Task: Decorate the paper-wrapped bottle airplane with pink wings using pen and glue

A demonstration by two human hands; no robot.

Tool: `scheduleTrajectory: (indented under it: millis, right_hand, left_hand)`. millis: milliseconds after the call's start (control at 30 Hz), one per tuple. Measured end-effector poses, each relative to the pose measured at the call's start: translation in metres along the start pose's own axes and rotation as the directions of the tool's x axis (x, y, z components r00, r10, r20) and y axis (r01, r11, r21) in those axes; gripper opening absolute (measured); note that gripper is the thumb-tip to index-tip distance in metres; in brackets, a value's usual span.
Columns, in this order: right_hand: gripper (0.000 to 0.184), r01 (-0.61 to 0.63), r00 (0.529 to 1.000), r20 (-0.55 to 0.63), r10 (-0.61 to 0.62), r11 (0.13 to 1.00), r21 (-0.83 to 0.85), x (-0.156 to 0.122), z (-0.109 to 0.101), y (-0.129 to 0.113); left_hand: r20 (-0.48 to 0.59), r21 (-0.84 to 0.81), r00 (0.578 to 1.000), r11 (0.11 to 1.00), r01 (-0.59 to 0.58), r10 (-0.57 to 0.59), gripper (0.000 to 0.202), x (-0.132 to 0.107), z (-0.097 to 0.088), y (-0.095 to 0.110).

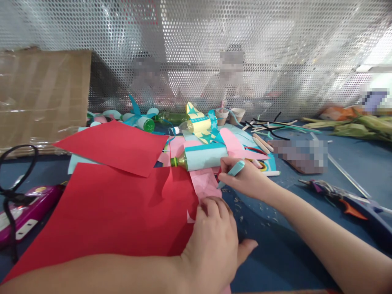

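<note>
My right hand [245, 177] is closed round a light teal marker [236, 168], its tip pointing down and left toward a strip of pink paper [204, 183]. My left hand [216, 232] rests on the pink paper with the thumb stretched out to the right and the fingers slightly bent. Just beyond both hands lies a green bottle [181, 160] wrapped in pale blue paper [205, 158]. A large red sheet [128, 208] spreads beside my left hand, and a second red sheet [113, 147] overlaps its far edge.
Behind the wrapped bottle stands a yellow paper-covered bottle [199, 124] with blue stars. A glue gun [346, 196] lies at right, near a clear stick [349, 171]. A purple power strip [33, 208] is at left. Cardboard [45, 98] leans on the perforated metal panel [190, 41].
</note>
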State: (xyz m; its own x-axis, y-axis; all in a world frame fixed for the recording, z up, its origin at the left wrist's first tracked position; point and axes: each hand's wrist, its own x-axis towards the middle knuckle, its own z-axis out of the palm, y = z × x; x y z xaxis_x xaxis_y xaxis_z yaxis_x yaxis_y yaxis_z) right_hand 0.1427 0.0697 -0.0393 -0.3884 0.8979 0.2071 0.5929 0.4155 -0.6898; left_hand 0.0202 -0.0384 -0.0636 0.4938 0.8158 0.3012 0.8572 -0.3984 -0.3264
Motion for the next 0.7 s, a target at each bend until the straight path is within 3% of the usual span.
scheduleTrajectory:
  millis: [433, 700]
  right_hand:
    - [0.013, -0.054, 0.998, 0.040, 0.052, 0.997, 0.062, -0.0020, 0.0024, -0.0020]
    - [0.013, -0.055, 0.997, 0.056, 0.054, 0.998, 0.010, -0.0023, 0.0000, -0.0036]
  left_hand:
    - [-0.031, -0.010, 1.000, 1.000, -0.001, 0.001, 0.073, 0.0006, -0.0010, -0.0004]
    - [-0.021, -0.009, 1.000, 1.000, -0.001, 0.001, 0.072, 0.0002, -0.0008, -0.0001]
